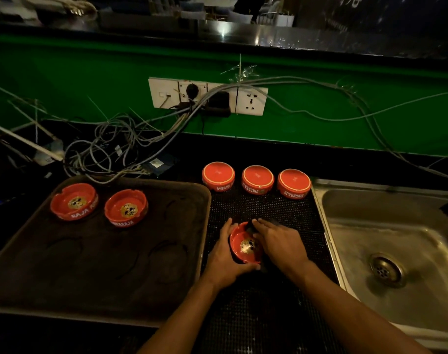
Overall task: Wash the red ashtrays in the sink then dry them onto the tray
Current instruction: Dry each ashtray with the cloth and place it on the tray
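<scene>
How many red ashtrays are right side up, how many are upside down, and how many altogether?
Right side up on the tray: 2, the left one and the right one
Right side up in the hands, left hand, right hand: 1
Upside down on the black mat: 3
Total: 6 red ashtrays

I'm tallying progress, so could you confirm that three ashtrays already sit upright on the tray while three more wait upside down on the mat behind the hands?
Not quite: the head view shows only two upright ashtrays on the tray, not three. Three upside-down ashtrays do wait on the mat.
</scene>
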